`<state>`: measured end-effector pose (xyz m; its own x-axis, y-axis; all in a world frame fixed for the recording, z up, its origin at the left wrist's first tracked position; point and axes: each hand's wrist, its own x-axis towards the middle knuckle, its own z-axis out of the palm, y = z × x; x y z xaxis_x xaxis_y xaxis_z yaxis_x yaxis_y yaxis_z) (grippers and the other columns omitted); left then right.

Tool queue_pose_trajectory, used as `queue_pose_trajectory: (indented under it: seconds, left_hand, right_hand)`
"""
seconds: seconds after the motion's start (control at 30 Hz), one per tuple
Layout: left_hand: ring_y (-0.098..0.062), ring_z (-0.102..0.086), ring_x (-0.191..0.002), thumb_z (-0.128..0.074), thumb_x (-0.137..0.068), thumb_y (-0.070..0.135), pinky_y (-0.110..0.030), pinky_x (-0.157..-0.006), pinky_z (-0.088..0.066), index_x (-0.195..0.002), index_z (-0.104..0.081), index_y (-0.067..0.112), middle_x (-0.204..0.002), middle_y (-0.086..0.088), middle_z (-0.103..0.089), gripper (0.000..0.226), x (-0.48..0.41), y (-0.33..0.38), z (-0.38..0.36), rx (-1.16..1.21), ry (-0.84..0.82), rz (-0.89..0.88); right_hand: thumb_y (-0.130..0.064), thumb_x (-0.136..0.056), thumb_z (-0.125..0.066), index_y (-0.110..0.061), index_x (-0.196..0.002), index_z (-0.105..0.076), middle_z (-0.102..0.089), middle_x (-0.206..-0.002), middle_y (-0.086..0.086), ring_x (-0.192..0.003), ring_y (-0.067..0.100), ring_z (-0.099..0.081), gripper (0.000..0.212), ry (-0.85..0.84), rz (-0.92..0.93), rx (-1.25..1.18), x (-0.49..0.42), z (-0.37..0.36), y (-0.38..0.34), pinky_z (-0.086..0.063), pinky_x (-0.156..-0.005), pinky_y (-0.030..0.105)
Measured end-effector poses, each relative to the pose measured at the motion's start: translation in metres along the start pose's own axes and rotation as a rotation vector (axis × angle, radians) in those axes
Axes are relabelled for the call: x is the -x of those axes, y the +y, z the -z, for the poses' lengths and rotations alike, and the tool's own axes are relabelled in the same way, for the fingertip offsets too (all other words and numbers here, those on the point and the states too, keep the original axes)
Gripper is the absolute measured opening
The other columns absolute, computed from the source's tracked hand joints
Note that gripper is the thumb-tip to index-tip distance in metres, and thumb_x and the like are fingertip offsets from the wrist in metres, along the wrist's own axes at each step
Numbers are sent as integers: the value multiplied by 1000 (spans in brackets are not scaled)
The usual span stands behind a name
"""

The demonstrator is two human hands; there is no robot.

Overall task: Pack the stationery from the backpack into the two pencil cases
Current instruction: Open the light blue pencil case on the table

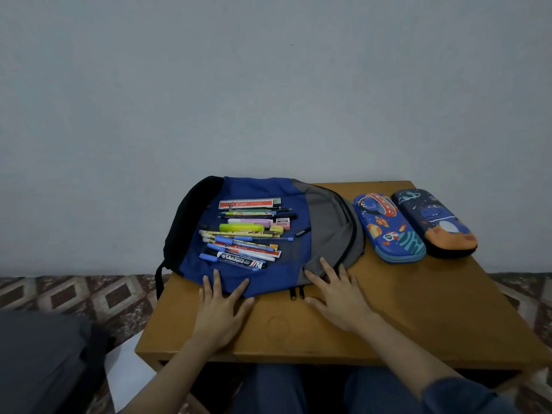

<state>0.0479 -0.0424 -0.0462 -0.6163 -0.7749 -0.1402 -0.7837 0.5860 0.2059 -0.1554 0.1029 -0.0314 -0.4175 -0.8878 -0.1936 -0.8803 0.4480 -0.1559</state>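
Both hands lay flat, fingers spread: left hand (219, 312) and right hand (336, 297) on the backpack's (263, 186) near edge; stationery (245, 234) atop it, two pencil cases (415, 224) right, closed, on the bench (418, 309).

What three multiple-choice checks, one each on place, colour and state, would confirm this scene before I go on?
1. Where, relative to the backpack, do the blue pencil case and the dark pencil case lie? A to its left; B to its right; C on top of it.
2. What colour is the backpack panel under the stationery? A blue; B red; C green.
3. How are the two cases? A both open; B one open; C both closed.
Answers: 1 B, both lie side by side past the backpack's right edge. 2 A, blue shows all around the stationery. 3 C, neither lid is lifted.
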Motion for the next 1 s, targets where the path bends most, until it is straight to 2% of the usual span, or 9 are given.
queue_pose_trajectory:
  seconds: [0.1, 0.17, 0.3, 0.53, 0.7, 0.9, 1.0]
  left_hand:
    - [-38, 20, -141, -17, -88, 67, -45, -116, 3, -146, -8, 44, -154, -14, 21, 63, -11, 5, 6, 15, -92, 10]
    - [-38, 20, -141, -23, -91, 64, -46, -116, 2, -146, -11, 43, -155, -14, 20, 60, -18, 7, 11, 23, -129, 7]
    - [-40, 20, -140, -24, -91, 63, -48, -115, 5, -146, -15, 40, -154, -16, 19, 61, -33, 9, 17, 59, -161, 0]
    - [-40, 10, -142, -17, -89, 68, -52, -113, 12, -145, -13, 45, -155, -19, 11, 61, -64, 16, 24, -102, -163, 7]
    - [-41, 9, -142, -19, -89, 68, -50, -113, 10, -146, -15, 43, -155, -20, 9, 63, -85, 21, 28, -108, -162, -4]
    - [-41, 12, -142, -20, -88, 69, -49, -115, 6, -146, -7, 43, -155, -19, 15, 65, -89, 25, 27, -105, -169, -1]
    - [-41, 11, -142, -19, -89, 67, -50, -115, 3, -147, -3, 41, -154, -20, 15, 65, -87, 27, 29, -134, -193, 8]
  right_hand:
    - [-56, -96, -29, -37, -149, -8, 13, -159, 3, -145, 39, 3, 60, -1, -15, 5, -7, 0, 0, -7, -116, 52]
    - [-57, -95, -29, -37, -149, -8, 12, -159, 3, -145, 39, 2, 61, 5, -22, -1, -13, 2, 2, -6, -117, 51]
    - [-61, -93, -31, -37, -149, -11, 10, -159, 2, -145, 38, 2, 64, 22, -23, -36, -24, 5, 6, -3, -118, 47]
    - [-59, -93, -35, -38, -147, -20, 3, -160, 1, -145, 37, 1, 60, 73, -64, -104, -52, 9, 13, -1, -119, 46]
    - [-59, -93, -34, -38, -148, -18, 3, -160, 1, -145, 36, 1, 61, 89, -80, -104, -67, 10, 18, 0, -118, 46]
    - [-60, -92, -35, -41, -147, -19, 3, -160, -1, -146, 33, 0, 60, 77, -79, -115, -75, 15, 23, -3, -117, 47]
    - [-60, -90, -39, -41, -147, -19, -2, -160, -1, -146, 31, -8, 63, 59, -63, -163, -72, 24, 25, -7, -117, 48]
